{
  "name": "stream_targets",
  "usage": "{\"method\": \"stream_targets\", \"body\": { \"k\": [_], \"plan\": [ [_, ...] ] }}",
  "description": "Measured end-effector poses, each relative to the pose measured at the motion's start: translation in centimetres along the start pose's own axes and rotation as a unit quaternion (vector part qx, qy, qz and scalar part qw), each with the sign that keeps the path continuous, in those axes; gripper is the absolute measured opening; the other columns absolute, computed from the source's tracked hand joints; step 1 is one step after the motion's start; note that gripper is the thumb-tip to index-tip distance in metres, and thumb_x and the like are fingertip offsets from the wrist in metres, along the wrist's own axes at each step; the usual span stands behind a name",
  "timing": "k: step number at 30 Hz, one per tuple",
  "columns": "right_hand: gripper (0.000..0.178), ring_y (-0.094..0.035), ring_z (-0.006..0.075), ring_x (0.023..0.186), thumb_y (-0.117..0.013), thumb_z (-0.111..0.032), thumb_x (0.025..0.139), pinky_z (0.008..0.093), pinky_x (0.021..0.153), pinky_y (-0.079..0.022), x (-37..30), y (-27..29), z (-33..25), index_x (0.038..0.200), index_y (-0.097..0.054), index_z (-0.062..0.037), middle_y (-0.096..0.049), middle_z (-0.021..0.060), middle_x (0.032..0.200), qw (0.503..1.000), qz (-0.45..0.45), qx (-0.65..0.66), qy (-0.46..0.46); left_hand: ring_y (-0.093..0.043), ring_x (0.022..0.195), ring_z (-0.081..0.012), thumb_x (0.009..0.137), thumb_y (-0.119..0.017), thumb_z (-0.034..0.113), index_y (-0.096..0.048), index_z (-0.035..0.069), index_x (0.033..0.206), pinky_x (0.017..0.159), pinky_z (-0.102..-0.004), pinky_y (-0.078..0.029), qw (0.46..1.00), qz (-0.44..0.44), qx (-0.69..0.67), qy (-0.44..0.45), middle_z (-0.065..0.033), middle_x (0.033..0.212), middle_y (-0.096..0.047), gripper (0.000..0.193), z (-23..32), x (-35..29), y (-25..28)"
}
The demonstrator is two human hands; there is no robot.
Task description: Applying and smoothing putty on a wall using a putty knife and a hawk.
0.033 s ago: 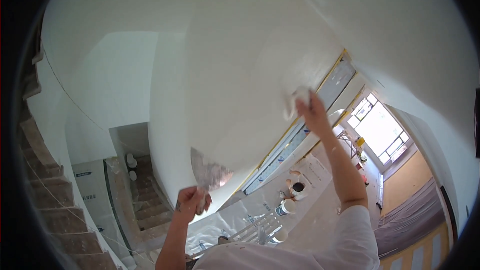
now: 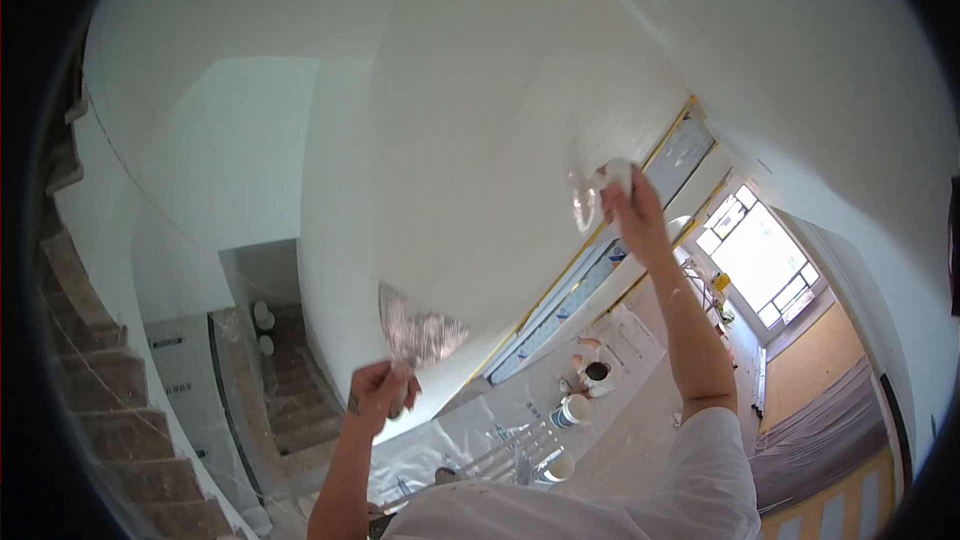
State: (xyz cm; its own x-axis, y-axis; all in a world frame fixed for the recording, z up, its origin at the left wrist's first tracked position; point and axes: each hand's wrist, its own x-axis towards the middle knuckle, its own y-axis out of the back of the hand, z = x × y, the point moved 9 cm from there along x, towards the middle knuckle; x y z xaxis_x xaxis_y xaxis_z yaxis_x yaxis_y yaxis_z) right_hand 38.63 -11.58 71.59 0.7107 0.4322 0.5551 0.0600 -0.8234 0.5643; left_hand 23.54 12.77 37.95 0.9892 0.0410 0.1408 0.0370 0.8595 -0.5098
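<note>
Looking down from height over a staircase [image 2: 110, 410] at left and a sheeted floor [image 2: 640, 410] far below. Noted on that floor: two white buckets [image 2: 573, 410], another person [image 2: 597, 373] crouched beside them, and a bright window [image 2: 765, 265] at right. White wall surface [image 2: 450, 160] directly ahead, filling most of the view (fisheye bends its edges). Nothing standing between the hands and the wall. Left hand [image 2: 378, 395] closed around the handle of a wide putty knife [image 2: 418, 335], blade smeared with filler and held just off the wall. Right hand [image 2: 628, 202] raised, fingers gripped on a second, clear-looking scraper [image 2: 585, 202], blade edge pressed against the wall. Hands well apart.
</note>
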Motion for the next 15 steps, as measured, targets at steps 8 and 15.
{"method": "stream_targets", "body": {
  "k": [8, 15],
  "plan": [
    [0.027, -0.058, 0.0081, 0.078, -0.051, -0.022, 0.099, 0.0224, 0.067, -0.048, -7.6, -5.0, 0.6, 0.117, -0.053, -0.0018, -0.061, 0.0038, 0.092, 0.984, -0.026, 0.170, -0.049, -0.051, 0.057, -0.0071, 0.092, -0.060, 0.024, -0.065, -0.001, 0.091, 0.053, -0.0232, -0.042, 0.963, 0.122, 0.199, -0.131, -0.0030, 0.071, -0.062, 0.025, 9.1, 2.4, 0.4],
    [0.042, -0.059, 0.0170, 0.105, -0.059, -0.022, 0.092, 0.0311, 0.087, -0.051, -14.6, -10.9, 5.6, 0.129, -0.049, -0.0055, -0.059, 0.0074, 0.118, 0.989, -0.098, 0.106, -0.028, -0.055, 0.060, -0.0090, 0.087, -0.066, 0.014, -0.066, 0.001, 0.100, 0.053, -0.0245, -0.044, 0.868, 0.220, 0.389, -0.215, -0.0069, 0.076, -0.063, 0.018, 9.5, 1.3, 0.6]
  ]
}}
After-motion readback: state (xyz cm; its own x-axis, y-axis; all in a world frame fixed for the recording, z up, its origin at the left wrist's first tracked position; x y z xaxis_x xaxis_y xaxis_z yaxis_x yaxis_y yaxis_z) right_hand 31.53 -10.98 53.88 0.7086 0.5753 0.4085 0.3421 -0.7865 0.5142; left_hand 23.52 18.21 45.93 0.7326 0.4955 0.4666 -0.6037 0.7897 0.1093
